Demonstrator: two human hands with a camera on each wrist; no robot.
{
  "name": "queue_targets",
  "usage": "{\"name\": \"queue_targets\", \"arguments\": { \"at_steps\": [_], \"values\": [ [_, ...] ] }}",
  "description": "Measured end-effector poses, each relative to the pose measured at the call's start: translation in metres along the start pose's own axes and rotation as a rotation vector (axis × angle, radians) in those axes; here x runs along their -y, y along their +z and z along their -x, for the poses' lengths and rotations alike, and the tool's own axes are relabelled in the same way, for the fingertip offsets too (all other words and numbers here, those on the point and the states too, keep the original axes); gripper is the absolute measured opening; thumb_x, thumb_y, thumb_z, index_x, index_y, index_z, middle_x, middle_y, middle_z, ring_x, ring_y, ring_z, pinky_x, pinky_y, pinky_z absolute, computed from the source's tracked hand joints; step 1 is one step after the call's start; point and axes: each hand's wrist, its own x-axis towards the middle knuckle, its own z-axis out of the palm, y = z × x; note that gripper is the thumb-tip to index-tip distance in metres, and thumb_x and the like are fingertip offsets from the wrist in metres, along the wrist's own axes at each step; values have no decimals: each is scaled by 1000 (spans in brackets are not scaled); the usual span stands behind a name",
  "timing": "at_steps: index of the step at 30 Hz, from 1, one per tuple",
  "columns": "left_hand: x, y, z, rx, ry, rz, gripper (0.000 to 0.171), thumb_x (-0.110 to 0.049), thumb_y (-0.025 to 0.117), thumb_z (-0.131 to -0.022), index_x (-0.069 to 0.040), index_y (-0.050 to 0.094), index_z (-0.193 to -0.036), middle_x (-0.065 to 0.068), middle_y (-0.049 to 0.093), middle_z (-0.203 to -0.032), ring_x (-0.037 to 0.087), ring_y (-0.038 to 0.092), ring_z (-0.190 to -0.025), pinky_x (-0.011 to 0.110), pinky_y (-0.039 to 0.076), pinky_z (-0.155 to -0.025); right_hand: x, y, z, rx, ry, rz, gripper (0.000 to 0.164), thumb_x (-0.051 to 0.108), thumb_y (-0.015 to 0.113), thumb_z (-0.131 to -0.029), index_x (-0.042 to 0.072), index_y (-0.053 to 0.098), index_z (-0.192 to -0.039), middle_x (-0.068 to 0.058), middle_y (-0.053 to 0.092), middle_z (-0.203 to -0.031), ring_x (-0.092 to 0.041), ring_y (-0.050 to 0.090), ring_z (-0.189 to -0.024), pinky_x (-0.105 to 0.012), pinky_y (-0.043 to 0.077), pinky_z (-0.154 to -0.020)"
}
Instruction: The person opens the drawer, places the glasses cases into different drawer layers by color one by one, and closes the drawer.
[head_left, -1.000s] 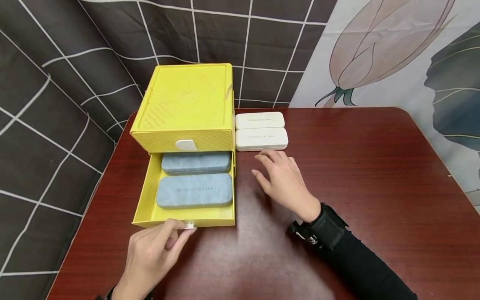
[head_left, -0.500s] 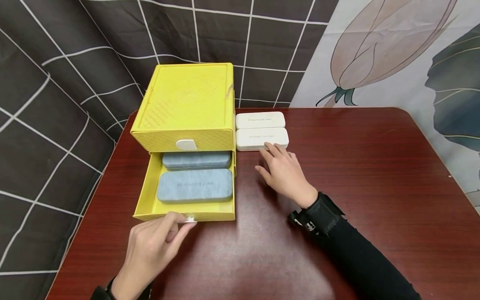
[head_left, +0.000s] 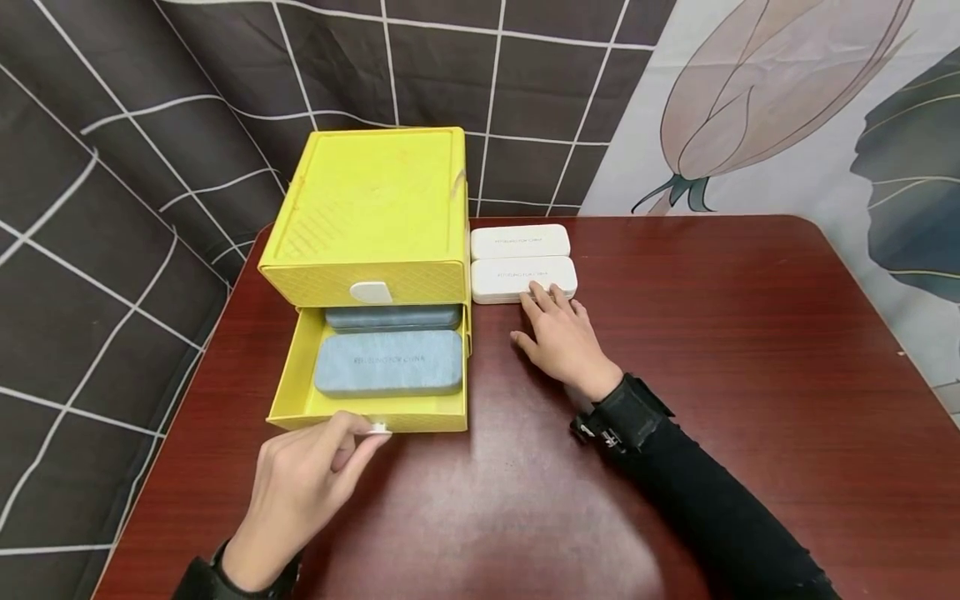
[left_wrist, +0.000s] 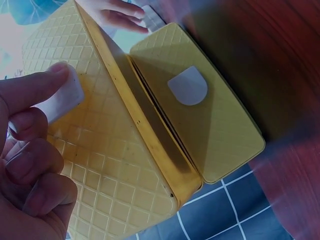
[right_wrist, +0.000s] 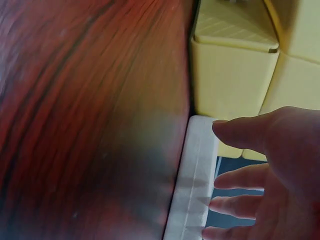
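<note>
Pinching tab [left_wrist: 64, 97] at six o'clock of drawer [head_left: 433, 421] with left hand [head_left: 302, 473]; touching white case [head_left: 510, 279] at two with unclenched right hand [head_left: 564, 340].

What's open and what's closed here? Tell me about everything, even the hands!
Bottom drawer: partly open
Top drawer: closed
Near blue case: closed
Far blue case: looks closed, partly hidden
Near white case: closed
Far white case: closed
Left hand: pinching the bottom drawer's white tab
Right hand: fingers stretched out, at the near white case

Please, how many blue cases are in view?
2: a front case and a rear case, partly covered, both in the open drawer. More may be hidden deeper inside.
</note>
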Motion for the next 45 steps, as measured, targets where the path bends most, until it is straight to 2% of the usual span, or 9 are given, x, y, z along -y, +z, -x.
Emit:
{"name": "queue_targets", "arguments": {
  "at_steps": [9, 17, 24, 33, 45],
  "values": [
    [4, 2, -4, 13, 2, -13, 21, -33, 63, -86, -13, 62, -81, -19, 35, -57, -11, 24, -51, 13, 21, -41, 3, 0, 0, -19, 8, 23, 64, 41, 51, -91, 7, 37, -143, -14, 31, -149, -37, 24, -136, -58, 23, -102],
    [14, 10, -2, 28, 11, -41, 22, -34, 63, -86, -13, 60, -81, -18, 37, -57, -8, 27, -48, 14, 21, -40, 1, -1, -1, -51, -7, 52, 59, 39, 51, -92, 6, 41, -141, -13, 37, -145, -36, 30, -133, -57, 29, -96],
    [23, 16, -3, 39, 11, -51, 20, -27, 73, -76, -14, 61, -83, -19, 37, -57, -7, 28, -47, 15, 21, -39, 1, 2, -4, -89, -21, 88, 55, 37, 52, -92, 6, 46, -137, -14, 41, -142, -36, 34, -130, -56, 32, -93],
    [27, 20, -9, 51, 2, -65, 25, -40, 60, -87, -15, 61, -83, -19, 32, -57, -7, 26, -47, 16, 19, -40, 3, 1, -4, -100, -20, 99, 53, 36, 54, -91, 7, 48, -135, -14, 44, -140, -36, 37, -128, -56, 31, -94],
    [32, 24, -17, 44, 9, -85, 29, -43, 55, -89, -15, 59, -81, -17, 32, -55, -5, 28, -46, 17, 20, -39, 3, 2, -4, -115, -21, 116, 51, 37, 54, -91, 7, 50, -133, -15, 46, -138, -36, 39, -127, -55, 32, -94]
  ]
}}
